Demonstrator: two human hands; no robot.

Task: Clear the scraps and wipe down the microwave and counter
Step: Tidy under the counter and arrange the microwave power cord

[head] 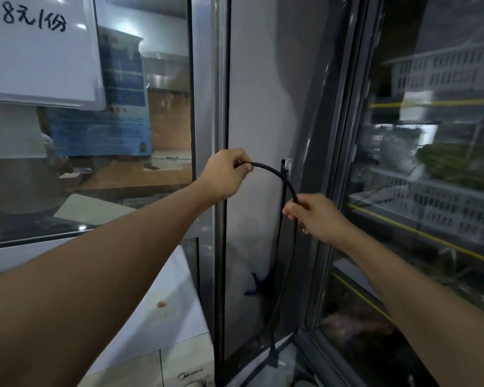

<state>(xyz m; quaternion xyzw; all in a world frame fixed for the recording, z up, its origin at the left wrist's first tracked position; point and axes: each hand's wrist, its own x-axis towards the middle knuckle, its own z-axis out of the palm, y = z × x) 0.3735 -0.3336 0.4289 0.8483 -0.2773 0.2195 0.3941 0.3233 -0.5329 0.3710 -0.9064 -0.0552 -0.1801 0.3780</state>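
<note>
A black power cable (274, 172) arcs between both hands in front of a grey wall panel. My left hand (225, 174) grips its upper end near the metal window post. My right hand (315, 215) pinches the cable lower and to the right; from there it hangs down to a plug (273, 356) near the floor of the gap. The white microwave (162, 317) stands at the bottom left under my left forearm, with a small orange scrap (161, 305) on its top.
A glass window (140, 135) with a whiteboard (39, 48) fills the left. A glass-door fridge (430, 191) with baskets and vegetables stands on the right. A blue mark (256, 286) sits low on the wall panel. The gap between microwave and fridge is narrow.
</note>
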